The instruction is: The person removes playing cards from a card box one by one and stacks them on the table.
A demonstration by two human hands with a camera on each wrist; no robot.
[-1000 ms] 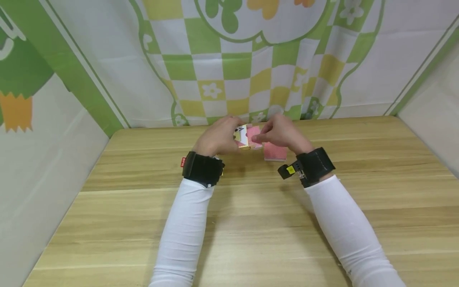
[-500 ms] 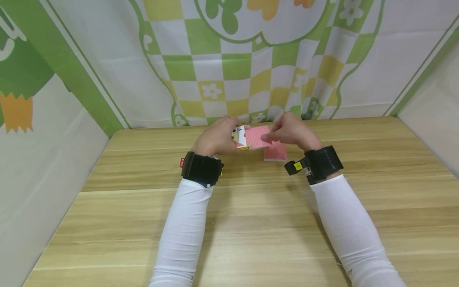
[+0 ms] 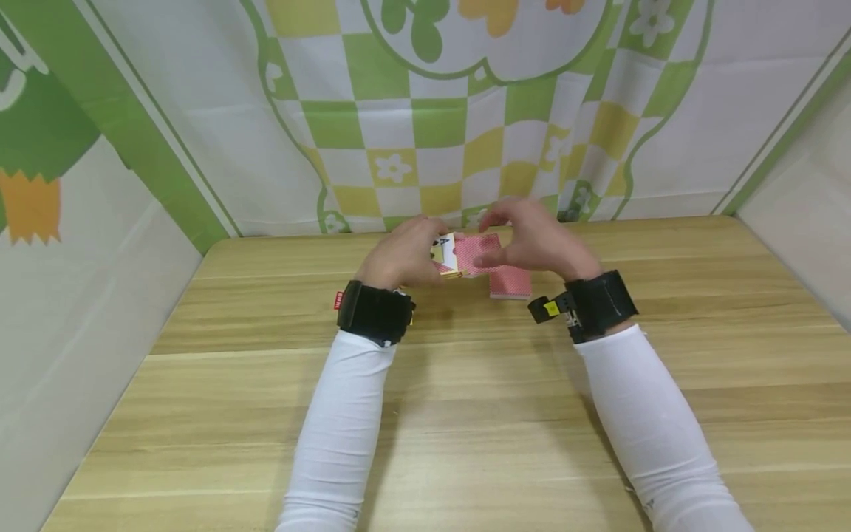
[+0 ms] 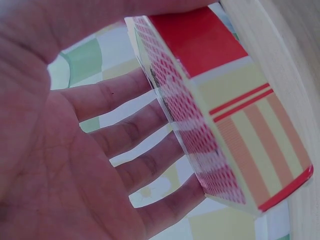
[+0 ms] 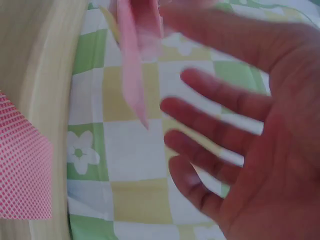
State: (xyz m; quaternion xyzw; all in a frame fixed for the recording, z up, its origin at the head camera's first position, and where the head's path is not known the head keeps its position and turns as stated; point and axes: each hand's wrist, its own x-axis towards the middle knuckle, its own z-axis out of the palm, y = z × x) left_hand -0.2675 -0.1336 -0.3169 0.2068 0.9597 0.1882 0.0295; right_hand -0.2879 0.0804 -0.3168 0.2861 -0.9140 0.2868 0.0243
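Observation:
My left hand [image 3: 407,253] grips a playing card box [image 3: 444,253] with an ace printed on it, lifted near the table's back edge. Its thumb lies along one side of the box and the fingertips on another, as the left wrist view shows. Red-patterned playing cards [image 3: 473,251] stick out of the box's right end; in the right wrist view they are blurred pink [image 5: 132,65]. My right hand [image 3: 541,240] has its fingers spread apart, and its thumb lies at the face of these cards. Whether the thumb presses on them, I cannot tell.
A squared stack of red-patterned cards [image 3: 510,282] lies on the wooden table [image 3: 465,414], just below the right hand. Behind the table's back edge hangs a green and yellow checked curtain [image 3: 439,133].
Pinching the cards, my right hand drew them rightward, farther out of the box. Now its fingers have parted from the thumb, which has slid left over the cards. The left hand stays almost still.

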